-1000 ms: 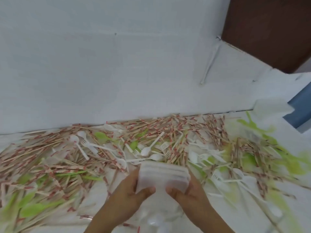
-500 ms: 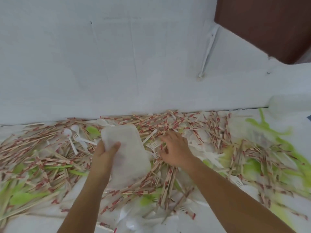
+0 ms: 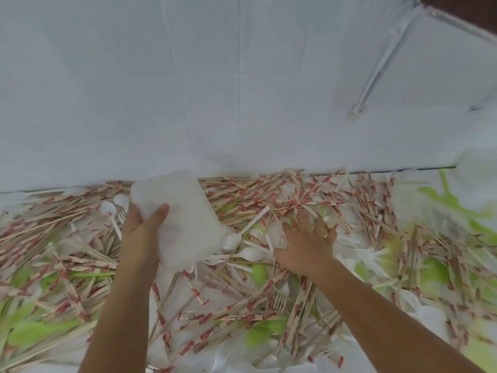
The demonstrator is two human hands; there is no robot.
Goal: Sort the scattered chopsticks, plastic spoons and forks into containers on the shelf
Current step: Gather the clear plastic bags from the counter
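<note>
White sheeting covers the wall (image 3: 242, 90) and the ledge below it, and the ledge is buried in mixed cutlery. Your left hand (image 3: 142, 232) grips the translucent container (image 3: 183, 219) by its near edge, thumb curled over the side, holding it tilted just above the heap near the wall. Two white spoons (image 3: 234, 240) lie just beside its lower right corner. Your right hand (image 3: 306, 243) is laid on the heap with fingers spread, over white plastic pieces and wrapped chopsticks (image 3: 269, 189); nothing is plainly pinched. More forks (image 3: 371, 254) lie further right, among green patches.

The risk here is contamination. Everything is interleaved, so a broad scoop with a spread hand will likely drag chopsticks along with the plastic, and they will end up in the wrong container. The paper wrappers snag on fork tines too. The container looks thin and is held by one edge, so loading it could flex or tip it. Pick one kind at a time.
</note>
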